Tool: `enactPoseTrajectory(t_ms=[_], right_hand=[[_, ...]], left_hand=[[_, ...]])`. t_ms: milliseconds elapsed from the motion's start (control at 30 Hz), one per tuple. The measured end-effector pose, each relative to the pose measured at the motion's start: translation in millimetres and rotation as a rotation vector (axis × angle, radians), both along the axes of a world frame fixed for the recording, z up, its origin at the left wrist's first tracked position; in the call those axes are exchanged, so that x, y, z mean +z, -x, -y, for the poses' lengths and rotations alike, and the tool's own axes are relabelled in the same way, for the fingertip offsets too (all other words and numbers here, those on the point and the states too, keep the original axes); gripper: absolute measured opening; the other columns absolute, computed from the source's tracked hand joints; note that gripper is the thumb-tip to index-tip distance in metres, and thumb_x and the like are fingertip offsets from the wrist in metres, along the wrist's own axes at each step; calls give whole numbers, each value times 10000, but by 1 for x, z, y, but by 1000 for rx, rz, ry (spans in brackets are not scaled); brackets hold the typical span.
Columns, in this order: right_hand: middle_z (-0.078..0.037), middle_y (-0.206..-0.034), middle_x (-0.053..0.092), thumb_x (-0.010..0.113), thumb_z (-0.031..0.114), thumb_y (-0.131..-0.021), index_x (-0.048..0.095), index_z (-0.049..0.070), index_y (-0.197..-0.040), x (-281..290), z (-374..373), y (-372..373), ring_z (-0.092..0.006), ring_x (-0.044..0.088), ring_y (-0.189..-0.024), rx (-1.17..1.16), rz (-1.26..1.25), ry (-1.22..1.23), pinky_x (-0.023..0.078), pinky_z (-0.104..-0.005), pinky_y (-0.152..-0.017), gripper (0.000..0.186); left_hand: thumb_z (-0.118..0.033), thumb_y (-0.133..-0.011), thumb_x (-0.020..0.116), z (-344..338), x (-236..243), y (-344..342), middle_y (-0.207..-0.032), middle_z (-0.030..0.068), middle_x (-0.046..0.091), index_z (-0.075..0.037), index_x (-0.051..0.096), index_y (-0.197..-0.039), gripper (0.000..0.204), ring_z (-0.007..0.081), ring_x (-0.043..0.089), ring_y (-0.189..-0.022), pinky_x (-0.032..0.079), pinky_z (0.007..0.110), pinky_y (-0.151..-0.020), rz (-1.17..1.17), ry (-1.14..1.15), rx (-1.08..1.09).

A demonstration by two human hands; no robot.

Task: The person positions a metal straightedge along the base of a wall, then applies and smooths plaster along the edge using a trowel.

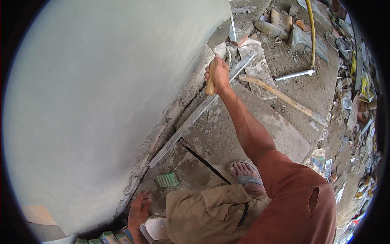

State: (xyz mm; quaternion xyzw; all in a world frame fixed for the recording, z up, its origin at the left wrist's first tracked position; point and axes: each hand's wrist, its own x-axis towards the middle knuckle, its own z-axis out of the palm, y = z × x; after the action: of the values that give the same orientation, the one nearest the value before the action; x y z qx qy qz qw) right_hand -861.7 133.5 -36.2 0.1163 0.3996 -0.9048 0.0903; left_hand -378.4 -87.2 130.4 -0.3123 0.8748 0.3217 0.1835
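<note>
My right hand point(218, 75) grips the wooden handle of a trowel point(220, 32), whose metal blade is against the lower edge of a smooth grey plastered wall point(81, 93). Just beside the hand, a long whitish straight bar point(189, 122) lies along the rough foot of the wall. My left hand point(140, 207) hangs low beside the wall base near my sandaled foot, fingers loosely apart with nothing visible in them. A small green ribbed piece point(167, 179) lies on the dusty floor a little above and right of it.
A wooden stick point(284, 97), a metal tube point(292, 75) and a yellow hose point(312, 36) lie to the right on flat slabs point(284, 134). Broken debris point(353, 105) lines the far right. A thin black strip point(207, 162) crosses the floor by my right foot. Boxes point(109, 238) sit at bottom left.
</note>
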Motion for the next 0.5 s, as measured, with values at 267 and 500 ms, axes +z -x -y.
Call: enactPoseTrajectory(t_ms=[267, 500], right_hand=[[-72, -708, 505, 396, 417, -1063, 471, 10, -1094, 4, 0, 0, -156, 503, -496, 6, 16, 20, 450, -323, -424, 415], [-73, -725, 493, 440, 416, -1049, 421, 50, -1020, 8, -1, -1, -164, 499, -517, 25, 37, -6, 451, -333, -431, 368]], left_hand=[[-120, -976, 614, -5, 3, 4, -1223, 184, 687, -4, 539, -1356, 404, 256, 692, -1037, 531, 359, -854, -4, 36, -21], [-113, -971, 617, 1, -1, 3, -1210, 180, 689, -6, 539, -1363, 413, 252, 691, -1035, 520, 354, -887, -26, 19, -29]])
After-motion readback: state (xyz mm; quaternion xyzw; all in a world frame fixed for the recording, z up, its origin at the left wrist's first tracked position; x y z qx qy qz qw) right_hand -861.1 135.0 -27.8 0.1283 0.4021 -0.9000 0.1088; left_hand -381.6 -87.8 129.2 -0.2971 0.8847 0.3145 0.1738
